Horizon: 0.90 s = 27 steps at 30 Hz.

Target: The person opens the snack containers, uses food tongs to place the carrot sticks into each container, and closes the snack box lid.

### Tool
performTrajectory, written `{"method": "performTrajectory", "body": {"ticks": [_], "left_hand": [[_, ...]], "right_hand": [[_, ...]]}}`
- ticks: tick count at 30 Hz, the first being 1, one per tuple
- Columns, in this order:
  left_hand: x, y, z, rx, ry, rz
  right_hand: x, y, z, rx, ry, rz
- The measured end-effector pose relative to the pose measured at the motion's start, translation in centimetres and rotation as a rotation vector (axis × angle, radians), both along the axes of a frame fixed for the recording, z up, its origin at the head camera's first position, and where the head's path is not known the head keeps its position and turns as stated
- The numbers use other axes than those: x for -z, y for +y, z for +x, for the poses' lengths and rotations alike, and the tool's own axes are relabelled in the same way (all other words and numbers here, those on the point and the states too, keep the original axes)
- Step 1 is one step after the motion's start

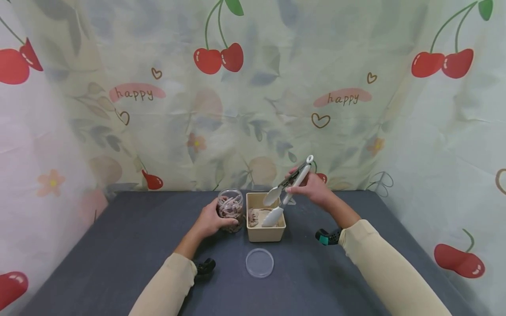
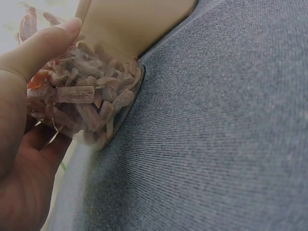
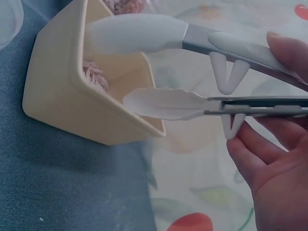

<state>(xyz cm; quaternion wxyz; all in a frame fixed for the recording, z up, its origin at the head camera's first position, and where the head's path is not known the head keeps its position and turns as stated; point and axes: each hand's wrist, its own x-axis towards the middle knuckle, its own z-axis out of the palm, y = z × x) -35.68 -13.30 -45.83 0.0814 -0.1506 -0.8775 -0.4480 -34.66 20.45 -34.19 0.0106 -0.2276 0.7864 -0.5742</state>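
Note:
My left hand (image 1: pixel 208 220) grips a clear jar (image 1: pixel 231 199) that stands on the table, thumb and fingers around its side. In the left wrist view the jar holds many short, pinkish-brown dried pieces (image 2: pixel 76 95); I cannot tell their exact kind. My right hand (image 1: pixel 315 189) holds white-and-metal tongs (image 3: pixel 139 33) by the handles, with their two white heads spread apart. Those heads reach into the mouth of a beige rectangular box (image 1: pixel 265 235), and nothing shows between them. A small heap of similar pieces (image 3: pixel 95 77) lies inside the box, towards the jar side.
A round clear lid (image 1: pixel 259 263) lies flat on the dark grey table (image 1: pixel 300 281), in front of the box. The jar stands close to the box's left side. A cherry-patterned curtain (image 1: pixel 253 109) rises behind the table and at both sides.

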Motion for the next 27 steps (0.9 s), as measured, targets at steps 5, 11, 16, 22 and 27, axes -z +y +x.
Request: {"method": "performTrajectory", "body": {"ticks": [5,11,16,22,27], "left_hand": [[-0.1,0.1,0.1,-0.001,-0.016,-0.007],[-0.2,0.1,0.1,-0.003,-0.018,-0.009],[-0.2,0.1,0.0,-0.002,-0.018,-0.014],[-0.1,0.0,0.0,-0.004,-0.026,-0.005],[-0.1,0.0,-0.1,0.000,-0.020,-0.013]], "right_hand": [[0.6,0.0,-0.3,-0.031,-0.002,0.056],[1.0,-0.3,-0.4,-0.070,0.011,0.150],[1.1,-0.5,-0.5,-0.076,0.072,0.235],[1.2,-0.5,-0.5,-0.016,0.118,0.263],[1.4,-0.8,-0.4,0.052,0.170,0.276]]}}
